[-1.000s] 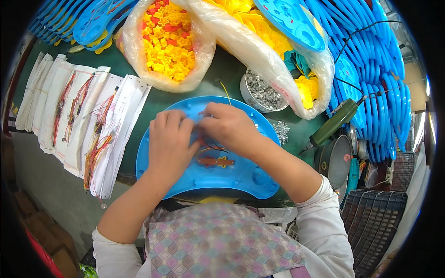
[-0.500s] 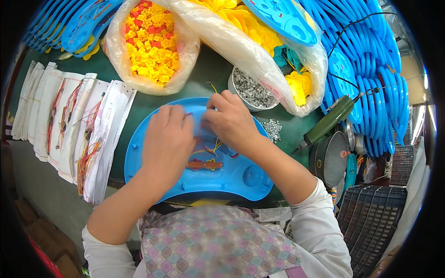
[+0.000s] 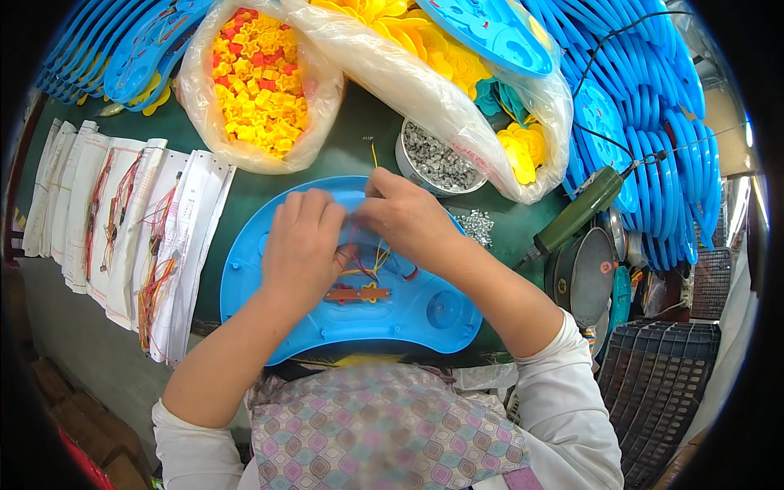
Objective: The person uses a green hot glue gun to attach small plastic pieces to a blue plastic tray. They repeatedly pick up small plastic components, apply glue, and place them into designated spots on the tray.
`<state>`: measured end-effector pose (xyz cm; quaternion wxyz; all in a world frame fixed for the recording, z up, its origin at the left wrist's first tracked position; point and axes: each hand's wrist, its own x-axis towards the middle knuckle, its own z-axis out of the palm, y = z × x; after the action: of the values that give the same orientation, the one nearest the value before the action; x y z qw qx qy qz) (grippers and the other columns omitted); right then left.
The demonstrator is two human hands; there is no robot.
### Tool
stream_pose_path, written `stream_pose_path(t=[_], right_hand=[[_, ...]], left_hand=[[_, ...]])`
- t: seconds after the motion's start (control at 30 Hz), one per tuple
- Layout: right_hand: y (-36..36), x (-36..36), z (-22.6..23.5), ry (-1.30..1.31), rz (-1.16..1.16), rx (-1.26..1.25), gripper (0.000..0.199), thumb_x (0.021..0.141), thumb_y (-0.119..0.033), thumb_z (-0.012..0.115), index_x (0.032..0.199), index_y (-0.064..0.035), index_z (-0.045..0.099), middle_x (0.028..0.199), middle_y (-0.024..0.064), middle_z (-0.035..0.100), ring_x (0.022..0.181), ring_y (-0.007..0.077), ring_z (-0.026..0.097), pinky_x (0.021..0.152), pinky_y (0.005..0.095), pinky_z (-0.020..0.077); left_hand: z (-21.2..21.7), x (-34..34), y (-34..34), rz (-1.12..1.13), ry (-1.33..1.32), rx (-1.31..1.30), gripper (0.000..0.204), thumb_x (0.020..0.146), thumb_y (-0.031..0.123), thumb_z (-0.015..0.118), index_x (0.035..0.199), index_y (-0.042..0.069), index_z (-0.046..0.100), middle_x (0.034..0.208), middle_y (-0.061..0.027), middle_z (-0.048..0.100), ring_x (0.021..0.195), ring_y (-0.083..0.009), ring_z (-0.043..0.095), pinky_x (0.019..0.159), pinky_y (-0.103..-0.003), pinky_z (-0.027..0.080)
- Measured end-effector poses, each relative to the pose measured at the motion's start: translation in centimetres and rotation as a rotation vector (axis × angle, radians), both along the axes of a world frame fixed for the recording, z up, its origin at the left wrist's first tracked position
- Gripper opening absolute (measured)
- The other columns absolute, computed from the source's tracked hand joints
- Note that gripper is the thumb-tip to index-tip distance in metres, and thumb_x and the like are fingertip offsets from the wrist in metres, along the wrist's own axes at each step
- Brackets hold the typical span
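A blue kidney-shaped plastic shell (image 3: 367,328) lies hollow side up before me. Inside it sits a narrow brown circuit strip (image 3: 358,294) over small red and yellow star-like pieces. Thin red, yellow and dark wires (image 3: 377,263) run from around the strip toward my fingers. My left hand (image 3: 304,243) is closed over the shell's left half; what its fingertips pinch is hidden. At the far rim, my right hand (image 3: 407,214) has its fingers pinched on thin wires, partly blurred. A yellow wire end (image 3: 375,155) sticks out beyond it.
Left lie white paper stacks (image 3: 122,212) with wire bundles. Behind stand a bag of yellow and red stars (image 3: 261,90), a metal-parts bowl (image 3: 441,159) and yellow pieces (image 3: 523,151). Loose silver bits (image 3: 475,227), a green electric screwdriver (image 3: 576,214) and stacked blue shells (image 3: 653,147) are right.
My left fingers have shifted slightly down, and the wires between my hands now lie differently. Both hands remain over the shell. The whole view has shifted a little.
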<state>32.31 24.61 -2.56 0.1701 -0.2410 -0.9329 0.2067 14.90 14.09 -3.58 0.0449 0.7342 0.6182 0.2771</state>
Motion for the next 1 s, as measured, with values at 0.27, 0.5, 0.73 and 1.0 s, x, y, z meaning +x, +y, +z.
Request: stream_pose_path(t=[0.27, 0.5, 0.73, 1.0], right_hand=[[-0.6, 0.8, 1.8, -0.014, -0.002, 0.179, 0.013, 0.079, -0.004, 0.068, 0.092, -0.0053, 0.070, 0.095, 0.0116, 0.058, 0.091, 0.0317, 0.063, 0.074, 0.0406, 0.0538], [-3.3, 1.7, 2.6, 0.103, -0.124, -0.013, 0.016, 0.089, -0.010, 0.069, 0.104, -0.0101, 0.072, 0.088, 0.0078, 0.063, 0.087, 0.0290, 0.067, 0.074, 0.0409, 0.0554], [-3.4, 3.4, 1.0, 0.016, -0.169, 0.045, 0.013, 0.086, -0.012, 0.073, 0.099, -0.0117, 0.074, 0.090, 0.0055, 0.061, 0.090, 0.0273, 0.065, 0.075, 0.0399, 0.0561], [-3.0, 3.6, 0.7, 0.027, -0.240, 0.252, 0.008, 0.083, -0.013, 0.073, 0.089, -0.0133, 0.068, 0.095, 0.0046, 0.056, 0.092, 0.0247, 0.061, 0.070, 0.0386, 0.0542]], left_hand=[[0.0, 0.1, 0.1, -0.011, 0.029, 0.015, 0.043, 0.067, 0.010, 0.085, 0.105, 0.011, 0.065, 0.109, -0.0091, 0.056, 0.106, -0.0313, 0.054, 0.086, -0.042, 0.046], [-0.3, 0.2, 0.2, -0.084, 0.104, 0.068, 0.034, 0.073, 0.009, 0.079, 0.105, 0.011, 0.069, 0.114, -0.0101, 0.057, 0.111, -0.0316, 0.054, 0.087, -0.043, 0.045], [-0.4, 0.1, 0.5, -0.110, 0.089, 0.048, 0.034, 0.073, 0.010, 0.081, 0.106, 0.011, 0.071, 0.117, -0.0109, 0.057, 0.114, -0.0320, 0.053, 0.091, -0.043, 0.045], [-0.5, 0.2, 0.3, -0.090, 0.099, 0.038, 0.036, 0.073, 0.014, 0.083, 0.106, 0.011, 0.071, 0.120, -0.0097, 0.057, 0.117, -0.0310, 0.052, 0.094, -0.042, 0.045]])
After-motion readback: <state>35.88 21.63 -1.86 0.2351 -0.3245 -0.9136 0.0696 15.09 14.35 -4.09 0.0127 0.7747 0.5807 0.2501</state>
